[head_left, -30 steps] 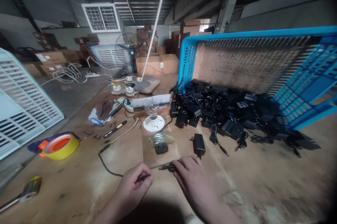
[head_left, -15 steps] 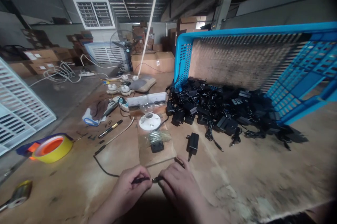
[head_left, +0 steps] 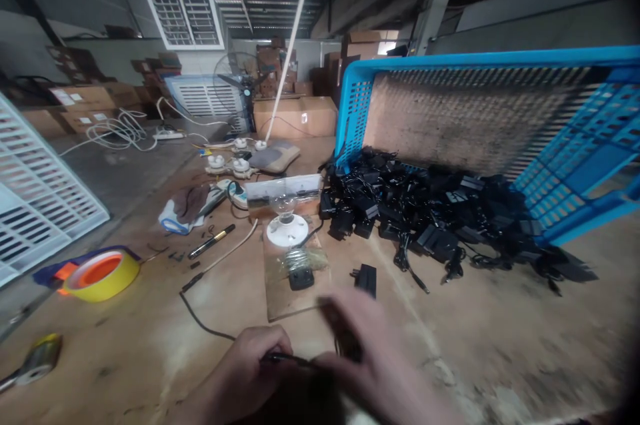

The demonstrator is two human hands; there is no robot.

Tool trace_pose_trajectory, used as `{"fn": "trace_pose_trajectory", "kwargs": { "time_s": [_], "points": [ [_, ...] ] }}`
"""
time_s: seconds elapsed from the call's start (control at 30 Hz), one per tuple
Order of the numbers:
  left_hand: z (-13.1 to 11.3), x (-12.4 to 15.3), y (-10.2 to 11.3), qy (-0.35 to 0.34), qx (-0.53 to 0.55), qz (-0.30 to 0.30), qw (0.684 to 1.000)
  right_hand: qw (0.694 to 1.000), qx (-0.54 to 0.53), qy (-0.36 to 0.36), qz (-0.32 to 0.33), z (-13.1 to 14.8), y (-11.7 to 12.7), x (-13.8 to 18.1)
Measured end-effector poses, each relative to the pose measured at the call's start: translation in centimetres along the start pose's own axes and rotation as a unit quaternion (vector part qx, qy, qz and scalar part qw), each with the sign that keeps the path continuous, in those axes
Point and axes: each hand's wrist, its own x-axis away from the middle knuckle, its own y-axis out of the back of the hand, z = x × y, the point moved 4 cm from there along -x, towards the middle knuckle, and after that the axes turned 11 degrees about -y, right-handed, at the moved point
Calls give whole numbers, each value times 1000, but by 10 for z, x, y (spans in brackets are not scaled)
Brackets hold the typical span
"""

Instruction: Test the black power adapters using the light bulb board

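Left hand (head_left: 255, 362) pinches a thin black cable (head_left: 285, 359) near its end, fingers closed on it. Right hand (head_left: 373, 362) is blurred, so grip can't be told. Cable lies near centre, looping left to a small plug (head_left: 188, 284). Light, limp, likely slippery: hold the moulded end, not the wire. Just far of right hand: one black power adapter (head_left: 365, 280), stiff block, take by the body. Far right: heap of black adapters (head_left: 425, 218), too many to count, beside a tilted blue crate (head_left: 500, 60). On one wooden board (head_left: 273, 298): one glass bulb (head_left: 285, 202), fragile, in one white lamp holder (head_left: 286, 230). Far left: four white fittings (head_left: 216, 161).
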Motion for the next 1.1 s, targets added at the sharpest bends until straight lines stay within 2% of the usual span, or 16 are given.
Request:
{"fn": "trace_pose_trajectory", "kwargs": {
  "time_s": [0.03, 0.1, 0.17, 0.23, 0.3, 0.4, 0.47, 0.57, 0.67, 0.87, 1.1],
  "points": [
    [-3, -1, 1, -1, 2, 8, 1000, 997, 3, -69, -31, -17, 16, -7],
    [-9, -3, 1, -19, 5, 24, 1000, 986, 1, -163, -36, -45, 35, -20],
    [-13, -6, 1, -55, 6, 20, 998, 982, -28, -185, -7, -55, 39, -31],
    [-11, -7, 1, -99, 3, -6, 995, 988, -61, -144, 11, -41, 34, -38],
    [-4, -6, -1, -125, -1, -21, 992, 995, -70, -73, 18, -12, 26, -43],
    [9, -1, -4, -124, -34, -15, 992, 998, -44, 26, 40, 30, 10, -50],
    [16, 1, -5, -108, -56, -6, 993, 996, -1, 59, 62, 44, -2, -55],
    [21, 2, -7, -100, -64, 1, 993, 992, 67, 66, 89, 49, -17, -58],
    [23, 1, -10, -138, -64, -17, 988, 990, 95, 48, 96, 50, -21, -57],
    [39, 4, -19, -173, -109, -38, 978, 992, 84, 48, 84, 47, -21, -54],
    [28, 3, -15, -175, -170, -4, 970, 996, 43, 56, 47, 47, -30, -54]
  ]
}}
